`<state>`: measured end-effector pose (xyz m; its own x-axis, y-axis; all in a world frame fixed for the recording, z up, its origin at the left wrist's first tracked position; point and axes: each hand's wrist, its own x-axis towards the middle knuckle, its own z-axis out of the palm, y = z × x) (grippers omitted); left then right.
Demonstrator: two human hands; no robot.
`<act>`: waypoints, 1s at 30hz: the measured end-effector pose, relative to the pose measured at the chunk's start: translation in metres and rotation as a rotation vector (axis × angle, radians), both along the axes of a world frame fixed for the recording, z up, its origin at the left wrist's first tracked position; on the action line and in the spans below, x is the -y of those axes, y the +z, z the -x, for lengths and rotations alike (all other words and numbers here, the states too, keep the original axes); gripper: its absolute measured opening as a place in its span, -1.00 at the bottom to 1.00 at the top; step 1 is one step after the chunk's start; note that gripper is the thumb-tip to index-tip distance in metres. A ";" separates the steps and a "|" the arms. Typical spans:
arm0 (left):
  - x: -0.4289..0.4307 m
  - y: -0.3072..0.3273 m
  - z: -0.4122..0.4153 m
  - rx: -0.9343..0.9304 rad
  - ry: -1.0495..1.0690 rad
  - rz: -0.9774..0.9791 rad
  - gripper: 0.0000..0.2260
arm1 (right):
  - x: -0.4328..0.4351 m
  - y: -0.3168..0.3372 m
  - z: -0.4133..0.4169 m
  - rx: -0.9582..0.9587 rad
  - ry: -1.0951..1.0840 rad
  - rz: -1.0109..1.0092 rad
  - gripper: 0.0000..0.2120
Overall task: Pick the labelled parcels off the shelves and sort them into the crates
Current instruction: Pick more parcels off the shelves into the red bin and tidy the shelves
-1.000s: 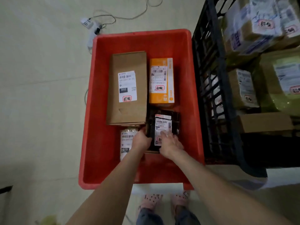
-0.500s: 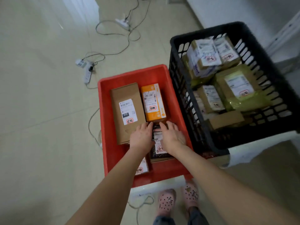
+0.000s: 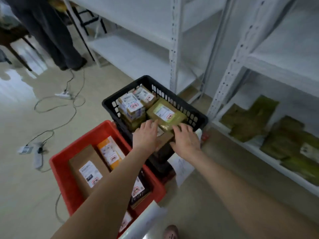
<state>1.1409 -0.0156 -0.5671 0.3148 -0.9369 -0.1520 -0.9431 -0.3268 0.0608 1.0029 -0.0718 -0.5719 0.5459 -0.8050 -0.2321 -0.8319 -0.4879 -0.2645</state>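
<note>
Grips: left grip (image 3: 146,135) spread, empty | right grip (image 3: 186,138) spread, empty | over black crate (image 3: 124,89) near rim

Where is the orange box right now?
The orange box lies lower left in the head view, inside the red crate, beside the brown box.

Nothing legible anywhere. White shipping labels (image 3: 89,172) bearing red-outlined stamps (image 3: 95,180) on the brown carton (image 3: 78,163) and orange box (image 3: 110,153) inside the red crate (image 3: 64,176), and on the green parcel (image 3: 174,122) in the black crate (image 3: 126,91) just behind the red crate; print too blurred to read.
</note>
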 end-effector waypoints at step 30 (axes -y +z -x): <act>0.089 -0.047 0.558 -0.077 -0.737 -0.128 -0.32 | -0.011 -0.049 0.563 -0.015 -0.801 -0.075 -0.39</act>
